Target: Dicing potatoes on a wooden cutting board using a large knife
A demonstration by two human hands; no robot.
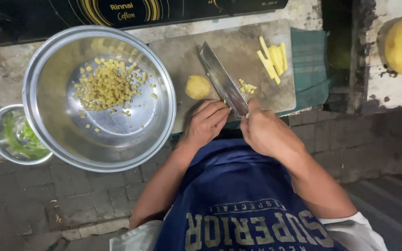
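Both hands work at a grey cutting board (pixel 238 51) (brick floor below): right hand (pixel 266 132) grip clenched on cleaver (pixel 222 79), left hand (pixel 206 122) curled, grasping nothing visible.

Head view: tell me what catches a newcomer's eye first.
The big steel bowl of diced potato at left dominates. Beside it on the cutting board, the right hand holds a cleaver, with the left hand alongside; potato sticks lie at the board's far right.

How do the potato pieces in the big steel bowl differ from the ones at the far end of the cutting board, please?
The pieces in the bowl are small cubes, many, heaped loosely on steel. The pieces on the board are long sticks, few, lying side by side. Both are pale yellow and peeled.
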